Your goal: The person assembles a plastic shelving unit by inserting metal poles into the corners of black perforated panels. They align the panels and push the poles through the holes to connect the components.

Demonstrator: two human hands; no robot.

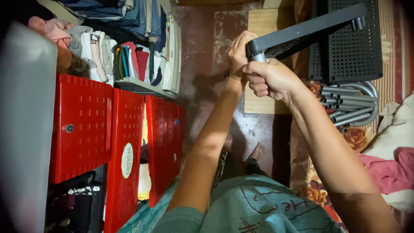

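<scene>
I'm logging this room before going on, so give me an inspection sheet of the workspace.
Surface: bare dark floor, a patterned rug at right.
Job's things: black perforated panel, held up by one end; a metal tube end shows at its corner.
Clutter: grey metal tubes, second black perforated panel, wooden board beneath.
Hands: left hand and right hand both closed on the panel's end.
Cables: nothing seen.
Surroundings: red cabinet doors, shelf of folded clothes, pink cloth.
</scene>
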